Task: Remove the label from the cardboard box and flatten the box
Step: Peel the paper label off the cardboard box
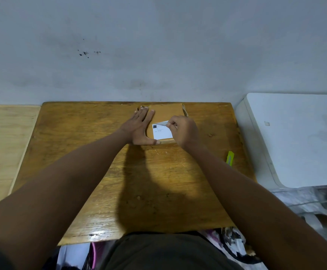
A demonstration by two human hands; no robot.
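Cardboard box (165,112) lies at the far edge of your wooden tabletop (80,152), close to the grey wall (158,45), with a white label (161,132) stuck on its upper face. Your left hand (139,129) lies flat on the box's left part, fingers (146,114) straight and close together, thumb stretched along the near edge. Your right hand (184,131) is curled over the label's right side, its fingertips pinching the label's lifted top corner, which has peeled up from the cardboard. A yellow utility knife (230,157) lies near the tabletop's right edge, beside a white appliance (295,137).
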